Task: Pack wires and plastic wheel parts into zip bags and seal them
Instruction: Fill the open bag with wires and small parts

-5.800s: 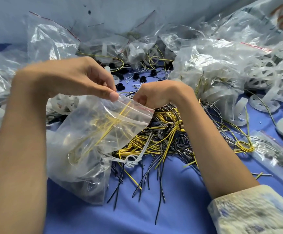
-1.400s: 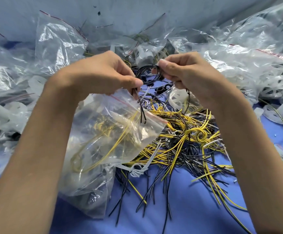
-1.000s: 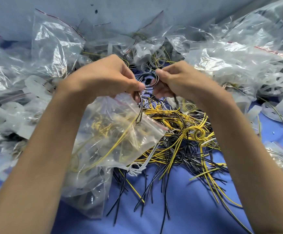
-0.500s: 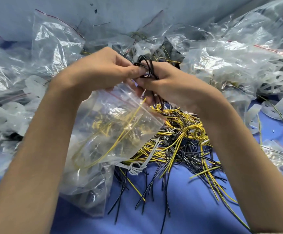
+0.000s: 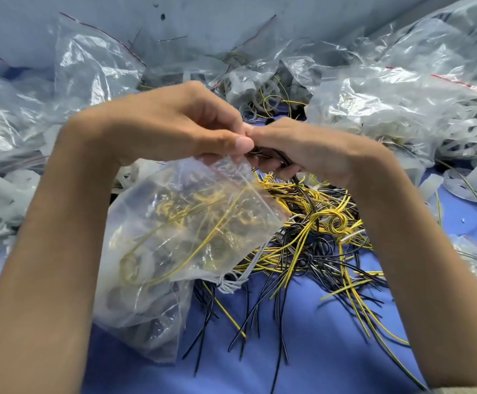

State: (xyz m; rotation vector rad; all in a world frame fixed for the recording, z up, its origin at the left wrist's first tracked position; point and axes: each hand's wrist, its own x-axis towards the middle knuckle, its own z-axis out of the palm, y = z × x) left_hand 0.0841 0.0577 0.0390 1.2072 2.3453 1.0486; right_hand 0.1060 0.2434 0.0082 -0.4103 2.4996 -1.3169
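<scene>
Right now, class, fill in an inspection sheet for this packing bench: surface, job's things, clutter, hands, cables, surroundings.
Surface: blue cloth, mostly covered.
Job's things: zip bag holding yellow wire; black wire coil at its mouth; white wheel parts at right.
Clutter: crumpled plastic bags heaped behind.
Hands: left hand pinches the bag's mouth; right hand grips the coil.
Cables: loose yellow and black wires piled centre.
Surroundings: grey wall behind.
</scene>
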